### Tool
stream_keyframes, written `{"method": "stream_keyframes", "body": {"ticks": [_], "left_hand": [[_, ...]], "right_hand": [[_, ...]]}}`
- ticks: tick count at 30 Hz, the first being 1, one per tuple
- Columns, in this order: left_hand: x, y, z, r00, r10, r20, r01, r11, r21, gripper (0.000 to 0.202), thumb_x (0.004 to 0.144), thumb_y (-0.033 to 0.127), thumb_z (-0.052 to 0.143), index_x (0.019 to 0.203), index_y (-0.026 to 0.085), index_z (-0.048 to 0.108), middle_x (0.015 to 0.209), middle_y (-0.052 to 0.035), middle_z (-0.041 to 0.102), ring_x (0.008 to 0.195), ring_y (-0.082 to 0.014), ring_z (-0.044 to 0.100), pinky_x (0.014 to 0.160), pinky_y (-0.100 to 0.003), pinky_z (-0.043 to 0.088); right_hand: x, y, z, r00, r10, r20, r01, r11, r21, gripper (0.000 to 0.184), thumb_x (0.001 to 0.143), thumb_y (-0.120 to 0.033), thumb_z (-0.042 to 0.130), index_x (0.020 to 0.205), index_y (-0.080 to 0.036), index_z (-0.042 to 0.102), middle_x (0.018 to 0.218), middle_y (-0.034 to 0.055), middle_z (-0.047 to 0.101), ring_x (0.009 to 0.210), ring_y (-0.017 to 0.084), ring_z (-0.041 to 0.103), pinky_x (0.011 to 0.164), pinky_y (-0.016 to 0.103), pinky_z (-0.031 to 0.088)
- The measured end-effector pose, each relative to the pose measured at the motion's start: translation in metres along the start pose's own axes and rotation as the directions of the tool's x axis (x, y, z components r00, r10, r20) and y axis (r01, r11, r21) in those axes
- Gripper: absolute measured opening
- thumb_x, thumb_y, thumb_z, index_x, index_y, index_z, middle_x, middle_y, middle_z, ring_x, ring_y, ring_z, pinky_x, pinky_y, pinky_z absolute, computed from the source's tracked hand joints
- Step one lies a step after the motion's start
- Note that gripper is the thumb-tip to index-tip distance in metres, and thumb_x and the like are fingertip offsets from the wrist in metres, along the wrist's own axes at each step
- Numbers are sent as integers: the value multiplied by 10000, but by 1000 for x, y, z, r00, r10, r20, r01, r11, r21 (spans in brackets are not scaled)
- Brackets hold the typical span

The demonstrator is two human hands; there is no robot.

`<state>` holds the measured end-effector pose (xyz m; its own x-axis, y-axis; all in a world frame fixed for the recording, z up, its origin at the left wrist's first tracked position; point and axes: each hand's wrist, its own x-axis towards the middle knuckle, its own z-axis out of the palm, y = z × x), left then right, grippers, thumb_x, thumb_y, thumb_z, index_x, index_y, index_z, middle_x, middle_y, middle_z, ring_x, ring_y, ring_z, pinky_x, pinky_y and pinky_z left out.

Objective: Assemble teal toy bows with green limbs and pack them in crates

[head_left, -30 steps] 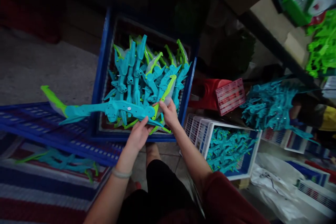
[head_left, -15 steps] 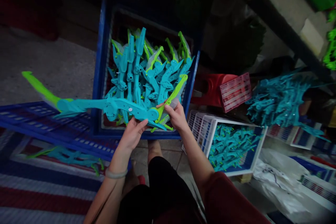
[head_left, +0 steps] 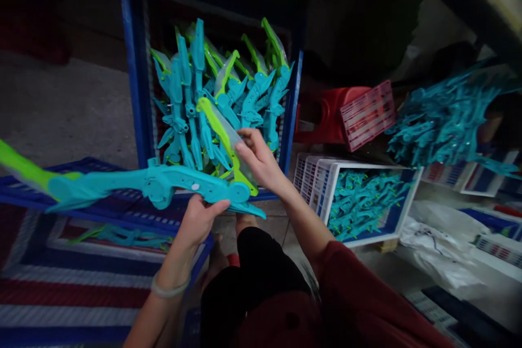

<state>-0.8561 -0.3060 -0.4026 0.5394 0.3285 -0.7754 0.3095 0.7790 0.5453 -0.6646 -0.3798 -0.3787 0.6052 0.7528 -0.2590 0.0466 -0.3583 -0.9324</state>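
Observation:
A long turquoise plastic toy bow (head_left: 118,180) with lime-green folding arms stretches across the view in front of me. My left hand (head_left: 200,217) is closed around its lower edge near the right-hand joint. At the right end, a green arm (head_left: 220,133) with a translucent panel leans up and left from the joint. My right hand (head_left: 261,160) grips that arm by its panel, thumb and fingers bent against it. Behind the bow, a blue crate (head_left: 297,111) holds several similar turquoise and green bows standing on end.
At the right, a white crate (head_left: 331,196) is full of turquoise pieces. A red stool (head_left: 326,114) and a pink basket (head_left: 369,114) stand behind it, beside a turquoise heap (head_left: 442,119). Another blue crate (head_left: 98,166) lies at the lower left.
The green arm at the right end has swung from pointing up-right to up-left, with my right hand on it. The view has shifted, and the bow appears larger and farther left.

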Motion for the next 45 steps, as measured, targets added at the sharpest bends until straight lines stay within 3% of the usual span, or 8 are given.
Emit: {"method": "stream_keyframes", "body": {"ticks": [3, 7, 24, 29, 33, 39, 43, 45], "left_hand": [[-7, 11, 8, 995, 46, -94, -62, 981, -183, 408, 527, 398, 964, 813, 210, 742, 798, -1, 771, 720, -175, 718, 739, -293, 609], [-14, 24, 9, 993, 75, -93, -96, 963, -252, 484, 499, 459, 966, 859, 219, 749, 808, 2, 765, 700, -160, 709, 683, -253, 602], [-19, 19, 16, 990, 46, -130, -62, 991, -120, 584, 477, 587, 936, 890, 241, 713, 815, 1, 742, 727, -194, 686, 727, -320, 589], [-16, 30, 17, 989, 73, -126, -83, 994, -77, 639, 498, 608, 925, 994, 269, 709, 881, -14, 770, 803, -246, 727, 767, -396, 615], [-14, 23, 13, 991, 51, -120, -49, 999, 22, 501, 581, 517, 917, 921, 216, 705, 900, -41, 781, 855, -262, 737, 805, -426, 620], [-21, 2, 5, 989, 78, -126, -51, 976, 210, 380, 640, 384, 903, 921, 184, 743, 981, -60, 790, 954, -245, 729, 992, -406, 552], [-21, 14, 18, 962, 135, -236, -126, 991, 52, 382, 637, 468, 893, 846, 199, 720, 863, -30, 783, 849, -242, 744, 893, -440, 609], [-19, 21, 26, 954, 128, -273, -146, 988, -49, 414, 626, 503, 894, 855, 218, 700, 836, -3, 777, 793, -224, 745, 863, -460, 624]], "right_hand": [[-23, -15, -4, 895, -366, -255, 314, 923, -222, 179, 947, -329, 616, 1081, -217, 575, 959, 55, 669, 904, 202, 651, 810, 387, 534], [-68, -29, 2, 798, -600, -60, 567, 780, -264, 249, 903, -259, 685, 1125, -216, 581, 966, 67, 750, 875, 194, 712, 781, 387, 570], [-75, -18, 0, 838, -545, 23, 543, 831, -125, 266, 873, -207, 679, 1125, -210, 592, 907, 68, 704, 847, 210, 666, 785, 400, 549], [-55, -18, -23, 908, -155, -390, 216, 969, 118, 203, 941, -397, 596, 1080, -258, 649, 990, 65, 701, 848, 205, 663, 733, 391, 550], [6, -22, -30, 992, 106, 66, -124, 896, 427, 373, 889, -487, 666, 1166, -239, 639, 1057, 34, 720, 797, 149, 650, 655, 289, 545], [68, -31, -1, 822, -146, 551, -266, 756, 598, 535, 769, -484, 781, 1142, -138, 615, 763, -34, 649, 716, 128, 611, 663, 271, 513], [56, -27, 18, 990, 46, 134, -126, 712, 691, 432, 884, -539, 613, 1114, -173, 596, 669, -49, 484, 599, 118, 489, 581, 278, 472], [44, -19, 23, 970, 147, -194, 21, 743, 669, 422, 948, -550, 471, 1179, -208, 560, 666, -40, 420, 598, 141, 479, 598, 299, 490]]}}
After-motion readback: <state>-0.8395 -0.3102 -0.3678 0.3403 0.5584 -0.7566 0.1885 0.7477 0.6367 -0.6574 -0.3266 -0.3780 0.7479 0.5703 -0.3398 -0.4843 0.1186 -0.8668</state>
